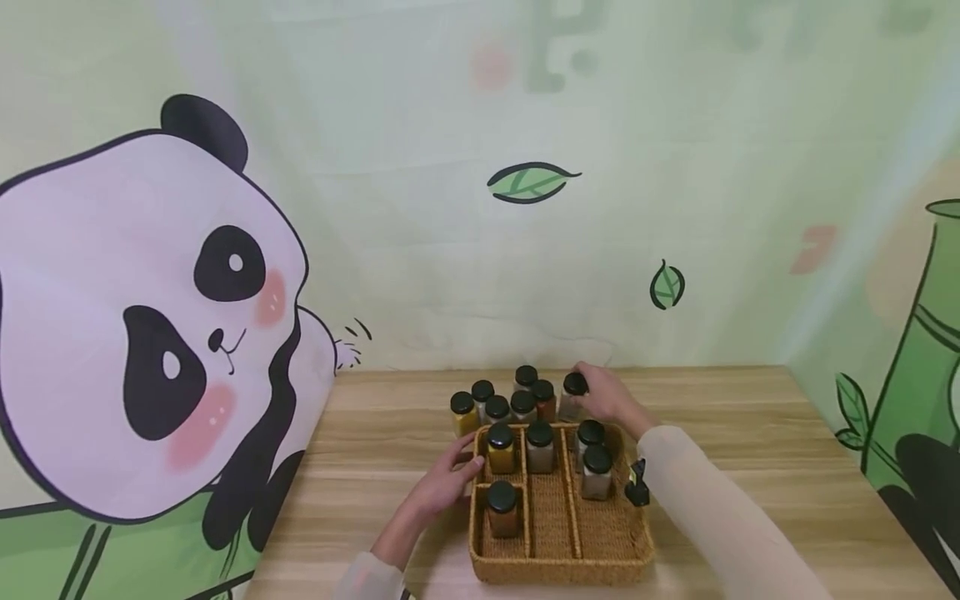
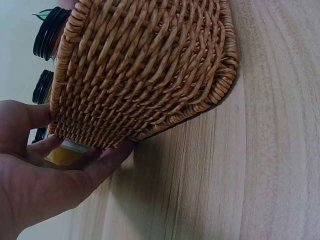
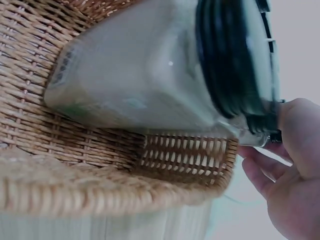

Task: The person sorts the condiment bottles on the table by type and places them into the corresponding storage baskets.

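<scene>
My left hand (image 1: 444, 481) is at the back left corner of a woven wicker basket (image 1: 561, 571), its thumb over the rim and its fingers against the outer side, as the left wrist view also shows. Behind the basket's back right edge, my right hand (image 1: 606, 393) grips a black-lidded spice jar (image 1: 572, 405). In the right wrist view that jar is mostly hidden behind a pale jar (image 3: 135, 70) standing in the basket. The basket's compartments also hold a yellow jar (image 1: 501, 452), a greyish jar (image 1: 540, 450) and a reddish-brown jar (image 1: 503, 515).
Several more black-lidded jars, among them a yellow one (image 1: 463, 410) and a reddish one (image 1: 545, 402), stand on the wooden table (image 1: 367, 467) behind the basket. A wall cloth (image 1: 420, 250) with a panda print rises at the table's back edge.
</scene>
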A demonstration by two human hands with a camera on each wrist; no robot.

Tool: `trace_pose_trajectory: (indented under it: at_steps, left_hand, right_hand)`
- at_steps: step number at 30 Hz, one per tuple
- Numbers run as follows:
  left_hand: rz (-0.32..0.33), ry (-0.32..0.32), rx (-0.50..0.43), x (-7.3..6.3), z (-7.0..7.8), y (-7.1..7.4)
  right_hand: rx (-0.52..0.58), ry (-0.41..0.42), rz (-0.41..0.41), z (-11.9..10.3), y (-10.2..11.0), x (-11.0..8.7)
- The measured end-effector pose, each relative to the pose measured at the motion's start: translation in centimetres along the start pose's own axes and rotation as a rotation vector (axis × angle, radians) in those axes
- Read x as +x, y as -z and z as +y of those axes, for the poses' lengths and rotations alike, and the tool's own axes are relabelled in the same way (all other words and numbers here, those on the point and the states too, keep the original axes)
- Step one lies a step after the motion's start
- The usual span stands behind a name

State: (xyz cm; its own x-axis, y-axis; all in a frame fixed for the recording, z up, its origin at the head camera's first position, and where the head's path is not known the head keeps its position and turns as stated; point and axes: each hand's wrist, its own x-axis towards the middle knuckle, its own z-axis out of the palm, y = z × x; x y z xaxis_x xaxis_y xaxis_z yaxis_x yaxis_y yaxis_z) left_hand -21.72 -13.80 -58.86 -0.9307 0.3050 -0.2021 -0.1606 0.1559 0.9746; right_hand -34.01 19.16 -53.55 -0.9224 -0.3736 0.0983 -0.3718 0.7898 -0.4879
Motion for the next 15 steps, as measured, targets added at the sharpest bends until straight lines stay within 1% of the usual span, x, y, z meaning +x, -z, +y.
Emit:
trace_pose_trajectory:
  at_steps: [6, 10, 15]
  left_hand:
    - [0.007, -0.011, -0.01, -0.1, 0.2, 0.0]
    - [0.001, -0.016, -0.015, -0.1, 0.2, -0.1]
    - [-0.002, -0.013, -0.021, -0.1, 0.0, -0.3]
  right_hand:
    - [0.07, 0.044, 0.009, -0.6, 2.0, -0.8]
    - [0.115, 0.071, 0.036, -1.0, 3.7, -1.8]
    - [0.144, 0.094, 0.05, -1.6, 5.9, -3.0]
